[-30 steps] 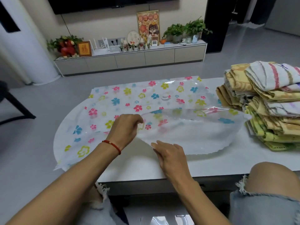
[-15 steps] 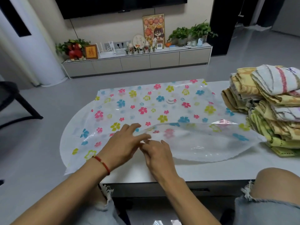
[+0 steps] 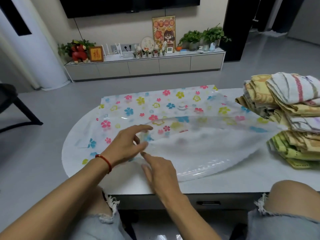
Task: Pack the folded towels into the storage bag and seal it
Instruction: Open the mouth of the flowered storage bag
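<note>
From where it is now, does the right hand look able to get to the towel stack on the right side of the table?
Probably yes. The right hand rests at the storage bag mouth, holding nothing visible, and only the flat bag lies between it and the towel stack. Nothing upright blocks a sideways reach.

Flower-printed clear storage bag (image 3: 173, 108)

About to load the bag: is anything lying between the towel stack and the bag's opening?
Nothing visible. The folded towels sit at the table's right, right beside the storage bag, whose mouth gapes toward them. Both hands, left hand and right hand, are at its near-left edge.
</note>
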A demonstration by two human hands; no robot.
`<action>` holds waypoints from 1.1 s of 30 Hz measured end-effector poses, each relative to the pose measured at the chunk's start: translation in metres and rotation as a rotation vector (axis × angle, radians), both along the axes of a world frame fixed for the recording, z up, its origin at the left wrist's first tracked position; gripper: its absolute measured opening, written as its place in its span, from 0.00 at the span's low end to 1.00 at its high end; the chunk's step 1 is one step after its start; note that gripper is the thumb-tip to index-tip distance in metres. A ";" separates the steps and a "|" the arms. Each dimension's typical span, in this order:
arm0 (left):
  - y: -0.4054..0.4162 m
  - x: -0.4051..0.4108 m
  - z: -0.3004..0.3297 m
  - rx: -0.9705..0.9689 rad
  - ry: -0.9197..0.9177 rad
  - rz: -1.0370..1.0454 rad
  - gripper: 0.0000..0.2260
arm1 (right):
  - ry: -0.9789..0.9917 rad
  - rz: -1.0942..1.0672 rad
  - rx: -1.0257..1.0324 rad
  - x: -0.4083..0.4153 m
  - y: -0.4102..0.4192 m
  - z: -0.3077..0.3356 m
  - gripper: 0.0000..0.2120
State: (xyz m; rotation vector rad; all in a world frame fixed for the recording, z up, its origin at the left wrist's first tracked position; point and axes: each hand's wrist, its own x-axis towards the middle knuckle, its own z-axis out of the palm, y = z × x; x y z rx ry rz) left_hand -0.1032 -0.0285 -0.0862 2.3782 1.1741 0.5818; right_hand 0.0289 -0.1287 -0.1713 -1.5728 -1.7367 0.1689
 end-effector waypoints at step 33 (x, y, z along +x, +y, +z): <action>0.033 -0.061 0.017 0.284 0.386 0.201 0.17 | 0.032 0.346 0.061 -0.021 0.012 -0.025 0.09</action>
